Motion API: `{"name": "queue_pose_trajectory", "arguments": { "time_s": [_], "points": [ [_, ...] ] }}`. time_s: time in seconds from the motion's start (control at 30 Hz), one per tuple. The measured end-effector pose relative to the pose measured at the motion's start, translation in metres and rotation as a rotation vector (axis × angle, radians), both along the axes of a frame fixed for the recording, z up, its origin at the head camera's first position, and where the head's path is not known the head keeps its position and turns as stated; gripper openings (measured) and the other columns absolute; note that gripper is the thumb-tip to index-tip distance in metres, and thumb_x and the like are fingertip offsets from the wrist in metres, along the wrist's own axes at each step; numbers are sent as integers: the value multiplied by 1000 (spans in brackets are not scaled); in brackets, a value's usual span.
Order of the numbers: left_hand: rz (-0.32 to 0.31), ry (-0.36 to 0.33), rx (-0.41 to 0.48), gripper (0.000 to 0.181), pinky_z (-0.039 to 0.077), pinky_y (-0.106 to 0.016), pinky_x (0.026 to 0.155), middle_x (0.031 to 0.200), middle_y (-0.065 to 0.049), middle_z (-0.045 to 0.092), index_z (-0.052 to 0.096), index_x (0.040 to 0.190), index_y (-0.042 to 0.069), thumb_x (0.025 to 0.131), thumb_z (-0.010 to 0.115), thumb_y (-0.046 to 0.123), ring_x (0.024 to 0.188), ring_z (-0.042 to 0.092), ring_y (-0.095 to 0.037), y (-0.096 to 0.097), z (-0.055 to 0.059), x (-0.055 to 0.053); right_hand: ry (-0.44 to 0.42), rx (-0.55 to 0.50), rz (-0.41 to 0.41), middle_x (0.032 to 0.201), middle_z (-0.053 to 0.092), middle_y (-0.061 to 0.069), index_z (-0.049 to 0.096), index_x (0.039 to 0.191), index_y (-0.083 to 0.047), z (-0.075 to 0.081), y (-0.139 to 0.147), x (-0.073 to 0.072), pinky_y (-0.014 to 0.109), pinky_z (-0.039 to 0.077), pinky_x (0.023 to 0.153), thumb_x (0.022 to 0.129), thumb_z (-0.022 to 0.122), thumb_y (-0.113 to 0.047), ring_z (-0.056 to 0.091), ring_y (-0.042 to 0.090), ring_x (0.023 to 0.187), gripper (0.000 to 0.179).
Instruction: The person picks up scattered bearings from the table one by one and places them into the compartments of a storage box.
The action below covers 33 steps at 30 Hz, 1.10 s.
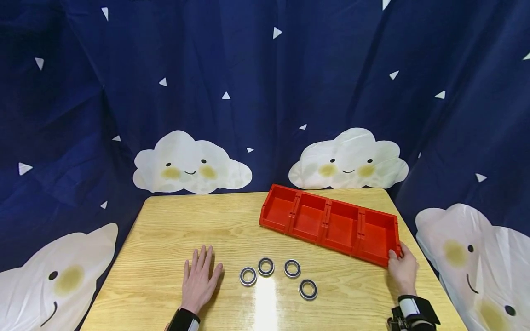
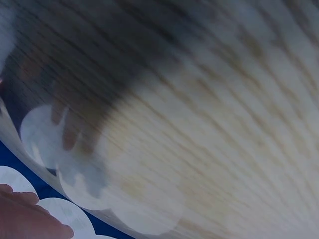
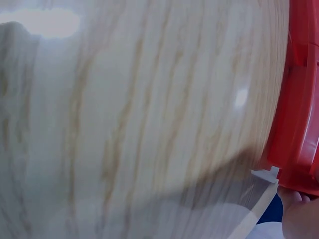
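A row of red bins with several open compartments lies slanted across the back right of the table. My right hand grips its near right corner, thumb on the wall and fingers round the end. In the right wrist view, the same hand touches the red plastic's lower edge. My left hand is at the table's left, its fingers straight and holding nothing. To its right are several ring-shaped bearings, among them a leftmost bearing and a rightmost bearing. Only part of the left hand shows in the left wrist view.
The light wooden table has a glossy top with a bright reflection near its front. Behind it hangs a dark blue curtain with white clouds and triangles. The table's right edge runs close beside the right hand.
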<state>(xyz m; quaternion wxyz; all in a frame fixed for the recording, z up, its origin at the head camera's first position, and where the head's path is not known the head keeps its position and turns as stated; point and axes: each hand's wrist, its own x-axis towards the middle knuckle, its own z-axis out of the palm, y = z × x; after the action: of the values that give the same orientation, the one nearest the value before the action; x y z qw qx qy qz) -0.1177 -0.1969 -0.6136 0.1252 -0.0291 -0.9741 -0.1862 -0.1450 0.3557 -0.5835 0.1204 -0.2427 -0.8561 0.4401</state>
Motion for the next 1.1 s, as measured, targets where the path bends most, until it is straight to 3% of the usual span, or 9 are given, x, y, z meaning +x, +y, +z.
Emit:
{"name": "queue_pose_trajectory", "arguments": {
  "time_s": [0.53,0.93,1.1],
  "points": [
    [2,-12,3,64,8,-56,107,148,-13,28,30,146,13,94,42,48,137,17,-34,-2,0,2,34,78,122,127,45,34,36,135,12,-2,-32,-27,51,41,92,92,48,-1,47,46,113,47],
    [4,-22,5,63,6,-55,107,148,-12,28,32,145,12,94,43,47,136,18,-34,-2,0,3,30,67,225,129,43,34,35,137,10,-3,-60,-47,51,39,94,92,50,-1,45,44,116,48],
    [1,-10,1,62,7,-56,107,148,-12,29,33,144,11,94,44,46,136,19,-34,-2,-1,3,68,61,262,128,44,34,37,136,10,-4,-70,-51,50,40,94,91,50,0,47,43,115,48]
  ]
}}
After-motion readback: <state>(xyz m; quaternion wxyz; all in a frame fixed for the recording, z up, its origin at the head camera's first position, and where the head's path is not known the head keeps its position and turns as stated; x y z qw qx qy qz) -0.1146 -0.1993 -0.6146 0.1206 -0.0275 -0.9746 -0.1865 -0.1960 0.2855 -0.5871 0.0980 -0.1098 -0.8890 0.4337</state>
